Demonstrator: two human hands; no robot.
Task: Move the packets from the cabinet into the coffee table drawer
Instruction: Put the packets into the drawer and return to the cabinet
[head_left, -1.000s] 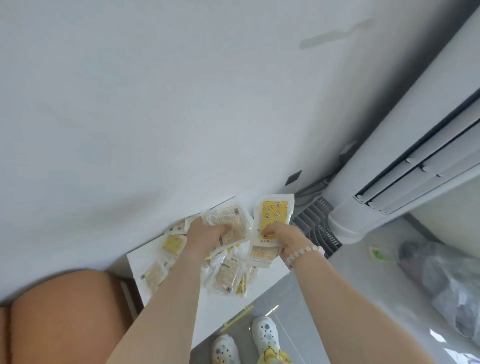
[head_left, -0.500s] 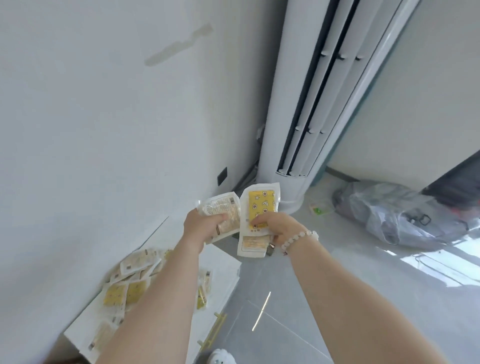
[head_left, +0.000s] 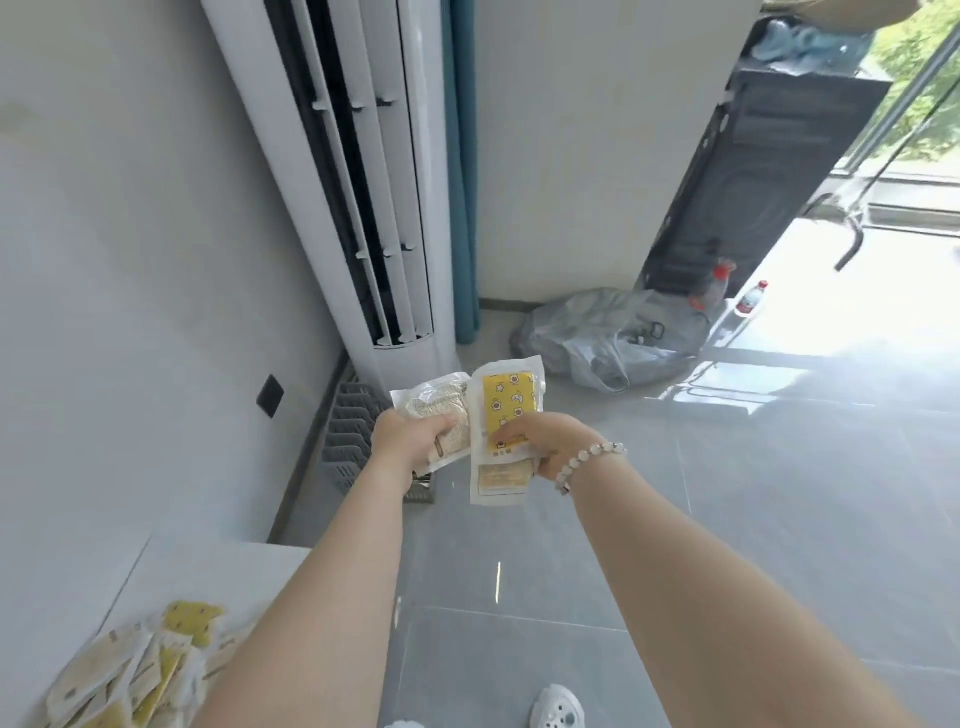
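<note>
My left hand (head_left: 410, 441) grips a clear packet with pale contents (head_left: 436, 405), held out over the floor. Right beside it, my right hand (head_left: 540, 441), with a bead bracelet on the wrist, holds a white packet with a yellow patterned label (head_left: 506, 405) and another packet under it. A pile of several more yellow and white packets (head_left: 130, 670) lies on the white cabinet top (head_left: 218, 566) at the lower left, behind my left arm. The coffee table drawer is out of view.
A tall white air conditioner (head_left: 374, 182) stands against the wall ahead, a grey rack (head_left: 348, 447) at its foot. A grey plastic bag (head_left: 608, 338) and bottles (head_left: 750, 299) lie on the tiled floor beside a black appliance (head_left: 753, 171). Open floor stretches to the right.
My view has swung right and up, away from the cabinet toward the room. Both hands keep their packets, and the pile has slid to the lower left corner.
</note>
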